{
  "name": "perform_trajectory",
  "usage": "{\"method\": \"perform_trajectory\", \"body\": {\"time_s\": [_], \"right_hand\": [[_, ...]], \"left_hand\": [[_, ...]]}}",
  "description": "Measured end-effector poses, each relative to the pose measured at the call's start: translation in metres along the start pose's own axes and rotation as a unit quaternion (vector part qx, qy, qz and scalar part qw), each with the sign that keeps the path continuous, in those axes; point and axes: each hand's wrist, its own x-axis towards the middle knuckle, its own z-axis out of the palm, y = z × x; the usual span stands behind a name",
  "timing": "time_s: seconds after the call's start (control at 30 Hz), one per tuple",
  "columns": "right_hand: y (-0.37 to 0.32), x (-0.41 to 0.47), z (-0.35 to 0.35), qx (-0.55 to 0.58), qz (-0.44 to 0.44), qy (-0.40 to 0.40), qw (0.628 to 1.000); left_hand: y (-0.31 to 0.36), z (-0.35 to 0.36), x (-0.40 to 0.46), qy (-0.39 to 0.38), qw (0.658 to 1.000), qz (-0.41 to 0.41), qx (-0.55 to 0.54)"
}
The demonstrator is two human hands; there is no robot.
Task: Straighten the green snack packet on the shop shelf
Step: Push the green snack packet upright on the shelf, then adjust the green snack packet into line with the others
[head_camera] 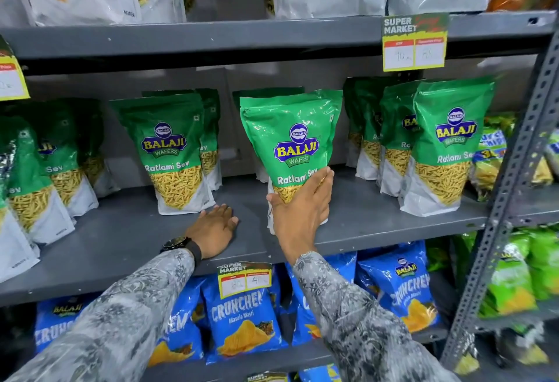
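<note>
Standing nearly upright, green snack packet (292,151), long axis running bottom to top, sealed top edge up and tipped slightly toward the left, printed face turned outward to the camera. Sits near the front edge of the grey middle shelf (130,230), about midway along its visible length, forward of the other packets in that row. Gripped low down by the right hand (302,209): thumb wrapped on the left side of the lower part, fingers curled across the front and right side just under the "Ratlami Sev" lettering, palm covering the white base, so contact between base and shelf cannot be told. Glossy green upper half, wrinkled and catching light, blue and yellow "BALAJI WAFERS" logo at centre, clear wedge below showing thin yellow sticks, white lower corners. Left hand (213,230) flat on the bare shelf surface, fingers spread and extended, holding nothing, fingertips just short of the base of a neighbouring green packet (172,151) standing to the left. Black wristwatch (177,244) on that wrist, patterned grey sleeves on both arms. More of the same green packets (444,145) toward the right end of the shelf; blue crisp bags (242,315) on the shelf beneath, behind a yellow price tag (244,278) clipped to the front edge.
</note>
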Motion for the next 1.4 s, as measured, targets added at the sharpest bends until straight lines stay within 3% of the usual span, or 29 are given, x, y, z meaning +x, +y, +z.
{"method": "perform_trajectory", "body": {"time_s": [0.1, 0.27, 0.4, 0.53, 0.67, 0.77, 0.97, 1.4], "right_hand": [[0.0, 0.0, -0.004, -0.012, -0.007, -0.01, 1.0], [-0.017, -0.009, -0.008, -0.016, -0.086, -0.003, 0.996], [-0.051, -0.034, 0.008, -0.003, -0.179, 0.014, 0.984], [-0.083, -0.066, 0.051, 0.007, -0.245, 0.0, 0.969], [-0.109, -0.087, 0.114, 0.029, -0.204, -0.071, 0.976], [-0.126, -0.088, 0.159, 0.059, -0.109, -0.107, 0.986], [-0.139, -0.077, 0.22, 0.096, 0.049, -0.072, 0.992], [-0.143, -0.079, 0.255, 0.001, 0.024, 0.01, 1.0]], "left_hand": [[0.004, -0.005, -0.006, 0.002, 1.0, -0.003, -0.014], [-0.001, -0.015, -0.03, 0.081, 0.993, 0.009, -0.087], [-0.044, -0.024, -0.06, 0.094, 0.993, 0.046, -0.045], [-0.109, -0.04, -0.073, 0.103, 0.994, -0.003, -0.025], [-0.164, -0.046, -0.065, 0.084, 0.993, -0.07, -0.036], [-0.187, -0.045, -0.051, 0.043, 0.993, -0.095, -0.052], [-0.201, -0.032, -0.036, 0.042, 0.996, -0.073, -0.007], [-0.211, -0.022, -0.029, 0.06, 0.997, -0.037, 0.011]]}}
